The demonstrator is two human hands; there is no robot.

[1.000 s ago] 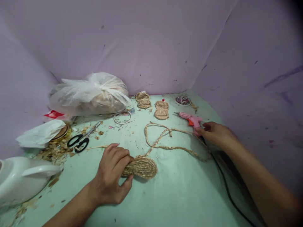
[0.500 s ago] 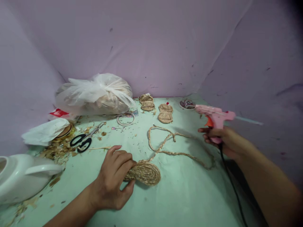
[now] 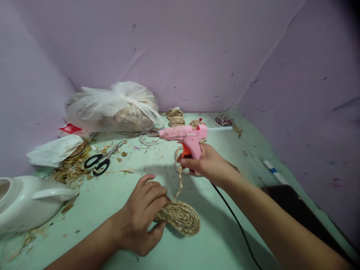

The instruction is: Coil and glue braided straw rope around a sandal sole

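My left hand (image 3: 144, 215) grips one end of an oval coil of braided straw cord (image 3: 184, 218), thumb below and fingers on top. From the coil's upper edge a loose braid (image 3: 180, 180) runs up and away, passing behind my right hand (image 3: 201, 161). That hand is wrapped round the handle of a pink glue gun (image 3: 182, 134), its fingers near the orange trigger. The gun is held above the table, its nozzle pointing left and a clear glue stick (image 3: 221, 128) sticking out of its back. A black cable (image 3: 236, 217) trails from it toward the front.
Black-handled scissors (image 3: 102, 159) lie at left beside plant scraps (image 3: 63, 174) and a white pitcher (image 3: 33, 202) on its side. A plastic bag (image 3: 115, 108), a small woven piece (image 3: 176, 117) and a dish of pins (image 3: 223, 120) stand at the back. A dark flat object (image 3: 298, 213) lies right.
My right hand has swung the glue gun left, from the right side to above the middle of the table. My left hand and the coil have shifted slightly right and nearer.
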